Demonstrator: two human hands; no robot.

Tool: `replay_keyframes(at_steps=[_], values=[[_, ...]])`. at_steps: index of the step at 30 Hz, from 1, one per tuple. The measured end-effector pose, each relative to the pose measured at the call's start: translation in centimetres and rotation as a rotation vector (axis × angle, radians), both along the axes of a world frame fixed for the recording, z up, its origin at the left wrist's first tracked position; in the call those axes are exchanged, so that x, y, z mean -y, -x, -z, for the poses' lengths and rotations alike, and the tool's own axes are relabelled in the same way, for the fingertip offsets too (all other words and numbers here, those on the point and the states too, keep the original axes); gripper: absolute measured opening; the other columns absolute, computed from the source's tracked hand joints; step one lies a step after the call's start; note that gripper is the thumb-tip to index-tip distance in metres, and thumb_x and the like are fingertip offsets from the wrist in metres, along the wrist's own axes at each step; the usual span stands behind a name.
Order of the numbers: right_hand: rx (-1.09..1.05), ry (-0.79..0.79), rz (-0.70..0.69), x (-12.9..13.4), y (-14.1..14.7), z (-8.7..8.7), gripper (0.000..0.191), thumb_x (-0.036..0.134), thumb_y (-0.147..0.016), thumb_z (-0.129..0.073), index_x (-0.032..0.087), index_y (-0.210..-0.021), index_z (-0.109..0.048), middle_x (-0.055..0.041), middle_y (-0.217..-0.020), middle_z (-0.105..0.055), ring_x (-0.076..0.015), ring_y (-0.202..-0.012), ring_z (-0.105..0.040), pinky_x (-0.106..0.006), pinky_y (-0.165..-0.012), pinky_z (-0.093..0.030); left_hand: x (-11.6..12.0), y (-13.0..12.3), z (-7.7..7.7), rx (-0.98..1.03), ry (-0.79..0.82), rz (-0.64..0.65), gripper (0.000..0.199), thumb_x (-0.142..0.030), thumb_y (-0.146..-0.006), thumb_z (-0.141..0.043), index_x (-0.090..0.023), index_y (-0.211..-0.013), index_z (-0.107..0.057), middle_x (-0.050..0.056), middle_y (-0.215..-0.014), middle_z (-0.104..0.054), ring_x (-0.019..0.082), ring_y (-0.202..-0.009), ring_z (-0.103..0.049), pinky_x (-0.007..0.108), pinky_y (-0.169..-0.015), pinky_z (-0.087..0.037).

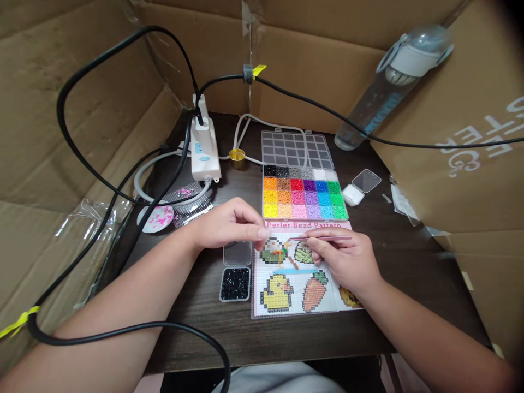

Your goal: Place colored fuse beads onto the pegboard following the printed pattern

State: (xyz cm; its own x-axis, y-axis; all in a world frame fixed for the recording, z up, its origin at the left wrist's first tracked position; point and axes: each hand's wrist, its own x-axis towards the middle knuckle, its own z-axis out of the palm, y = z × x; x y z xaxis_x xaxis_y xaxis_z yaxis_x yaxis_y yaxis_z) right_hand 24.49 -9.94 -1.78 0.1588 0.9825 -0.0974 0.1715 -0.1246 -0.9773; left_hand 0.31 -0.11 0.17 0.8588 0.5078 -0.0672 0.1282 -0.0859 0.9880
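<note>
My right hand (347, 256) is closed around pink tweezers (325, 238), held nearly level with the tips pointing left over the bead pattern sheet (297, 311). Loose orange, green, brown and blue beads lie near the tips, on the pegboard over the sheet. My left hand (231, 224) hovers at the sheet's upper left, its fingers curled and thumb pressed toward the index finger; anything between them is too small to make out. Below that hand sits a small open box of black beads (235, 284). The sheet shows a yellow duck (276, 295) and an orange carrot (314, 292).
Behind the sheet is an open compartment case of coloured beads (305, 199). A small box of white beads (352, 195) stands right of it. Left are a power strip (204, 158) and a round white dish (155, 218). Black cables cross above; a bottle (393, 87) leans at the back right.
</note>
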Motion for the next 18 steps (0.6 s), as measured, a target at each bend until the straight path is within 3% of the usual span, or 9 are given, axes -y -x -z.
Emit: replay_keyframes(at_steps=[7, 10, 13, 18], values=[[-0.226, -0.056, 0.035, -0.6, -1.0, 0.8, 0.013, 0.027, -0.073, -0.083, 0.018, -0.08, -0.077, 0.0003, -0.054, -0.065, -0.0112, -0.044, -0.057, -0.024, -0.041, -0.049, 0.0, 0.0, 0.0, 0.002, -0.004, -0.001, 0.03, -0.036, -0.087, -0.064, -0.013, -0.071, -0.075, 0.01, -0.07, -0.073, 0.018, -0.067, -0.065, 0.031, -0.07, -0.051], [-0.37, -0.133, 0.106, -1.6, -2.0, 0.0, 0.014, 0.027, -0.071, -0.084, 0.021, -0.08, -0.075, 0.0013, -0.055, -0.066, -0.0098, -0.044, -0.053, -0.022, -0.039, -0.044, -0.1, 0.0, -0.1, 0.005, -0.011, -0.004, 0.029, -0.036, -0.087, -0.064, -0.014, -0.071, -0.075, 0.009, -0.069, -0.074, 0.018, -0.068, -0.065, 0.031, -0.071, -0.052], [-0.443, -0.205, 0.18, -2.7, -3.4, -1.4, 0.014, 0.027, -0.07, -0.083, 0.021, -0.078, -0.073, -0.003, -0.077, -0.076, -0.0067, -0.046, -0.049, -0.021, -0.04, -0.042, -0.2, 0.1, -0.2, 0.014, -0.019, 0.002, 0.028, -0.035, -0.088, -0.063, -0.016, -0.072, -0.076, 0.008, -0.07, -0.074, 0.018, -0.069, -0.066, 0.03, -0.072, -0.053], [-0.579, -0.164, 0.264, -3.9, -6.1, -2.3, 0.013, 0.023, -0.071, -0.081, 0.021, -0.078, -0.07, 0.0004, -0.078, -0.074, -0.0036, -0.047, -0.045, -0.015, -0.04, -0.037, -0.3, 0.1, -0.1, 0.0, -0.039, 0.008, 0.028, -0.034, -0.089, -0.062, -0.015, -0.074, -0.077, 0.008, -0.072, -0.074, 0.018, -0.07, -0.066, 0.031, -0.075, -0.054]])
